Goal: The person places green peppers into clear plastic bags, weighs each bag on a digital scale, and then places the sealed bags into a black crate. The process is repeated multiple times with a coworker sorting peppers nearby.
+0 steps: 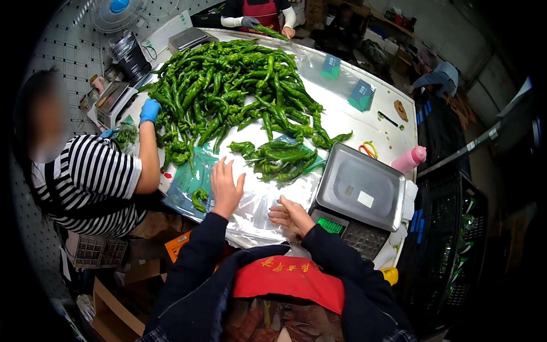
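Observation:
My left hand (pixel 227 188) is open, fingers spread and pointing away from me, over clear plastic bags (pixel 250 219) at the table's near edge. My right hand (pixel 292 216) is also open, palm turned inward, beside the same plastic and left of the scale (pixel 360 185). Neither hand holds anything that I can see. Beyond them a smaller batch of green peppers (pixel 285 157) lies on or in clear plastic; I cannot tell which. A large heap of green peppers (pixel 222 85) fills the table behind. One curled pepper (pixel 199 199) lies left of my left hand.
At left, a person in a striped shirt (pixel 97 171) reaches a blue-gloved hand (pixel 150 110) to the heap. Another person in a red apron (pixel 262 14) holds a pepper at the far edge. A pink bottle (pixel 409 159) and scissors (pixel 369 149) lie right; dark crates (pixel 444 228) stand beyond.

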### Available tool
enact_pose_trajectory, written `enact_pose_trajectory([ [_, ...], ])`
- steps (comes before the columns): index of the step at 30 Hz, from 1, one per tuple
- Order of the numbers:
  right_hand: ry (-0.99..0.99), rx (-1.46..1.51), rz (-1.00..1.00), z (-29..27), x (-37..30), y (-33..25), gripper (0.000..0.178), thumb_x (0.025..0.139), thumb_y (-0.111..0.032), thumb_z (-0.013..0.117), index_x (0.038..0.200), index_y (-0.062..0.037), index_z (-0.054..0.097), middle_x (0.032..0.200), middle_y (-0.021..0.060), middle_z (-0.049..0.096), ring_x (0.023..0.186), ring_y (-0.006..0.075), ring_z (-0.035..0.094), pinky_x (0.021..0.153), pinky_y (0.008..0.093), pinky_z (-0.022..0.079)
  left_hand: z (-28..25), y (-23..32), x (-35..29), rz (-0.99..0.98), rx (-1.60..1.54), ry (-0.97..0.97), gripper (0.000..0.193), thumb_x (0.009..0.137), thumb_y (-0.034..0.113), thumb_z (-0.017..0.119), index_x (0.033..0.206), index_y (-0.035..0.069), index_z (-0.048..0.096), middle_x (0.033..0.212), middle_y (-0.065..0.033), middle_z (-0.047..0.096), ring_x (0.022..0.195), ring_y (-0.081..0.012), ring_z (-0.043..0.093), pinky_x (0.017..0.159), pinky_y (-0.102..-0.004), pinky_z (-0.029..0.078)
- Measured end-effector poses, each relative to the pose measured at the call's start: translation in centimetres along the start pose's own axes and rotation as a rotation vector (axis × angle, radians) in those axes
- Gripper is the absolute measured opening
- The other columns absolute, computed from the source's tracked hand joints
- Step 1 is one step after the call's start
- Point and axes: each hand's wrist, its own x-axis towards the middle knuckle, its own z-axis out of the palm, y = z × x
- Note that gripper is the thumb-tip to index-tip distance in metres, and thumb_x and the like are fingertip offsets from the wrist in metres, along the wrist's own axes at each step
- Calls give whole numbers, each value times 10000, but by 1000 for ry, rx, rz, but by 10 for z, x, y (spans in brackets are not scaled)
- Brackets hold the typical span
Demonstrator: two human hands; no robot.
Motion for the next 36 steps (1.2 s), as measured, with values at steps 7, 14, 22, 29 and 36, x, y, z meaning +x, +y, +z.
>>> enact_pose_trajectory([
  [7,60,-29,51,14,86,-14,457,923,-346,603,1125,51,502,927,171,644,759,235,661,684,357,579,31,-30,59,-238,279,-699,392,818,416,672,1028,85,665,840,-154,704,911,-381,635,868,-467,423],
  [14,183,89,-69,-23,19,12,149,915,-138,546,940,10,551,848,126,607,735,242,657,630,366,578,2,-39,14,-287,-355,-866,356,849,373,645,830,20,684,734,-196,657,710,-351,654,665,-426,508],
  [22,161,31,30,-16,22,25,414,972,-367,528,1179,-11,492,1030,88,585,888,210,596,779,380,534,56,-44,-39,-582,-494,-1266,620,872,556,589,841,-60,655,725,-117,656,647,-170,626,609,-305,497],
  [29,20,-41,-435,36,-45,-84,271,976,-210,521,996,44,612,1015,110,644,866,146,618,795,275,523,-28,-1,19,-1068,-1622,-616,140,855,-3,578,988,-47,577,941,-126,663,781,-194,657,705,-370,577],
  [36,-30,-211,-781,31,-145,-121,266,984,-145,518,836,48,625,1164,143,638,825,94,521,770,242,413,-88,72,36,-601,-1658,-509,270,847,-43,555,1116,-61,564,1079,-191,660,957,-231,676,884,-376,557],
])
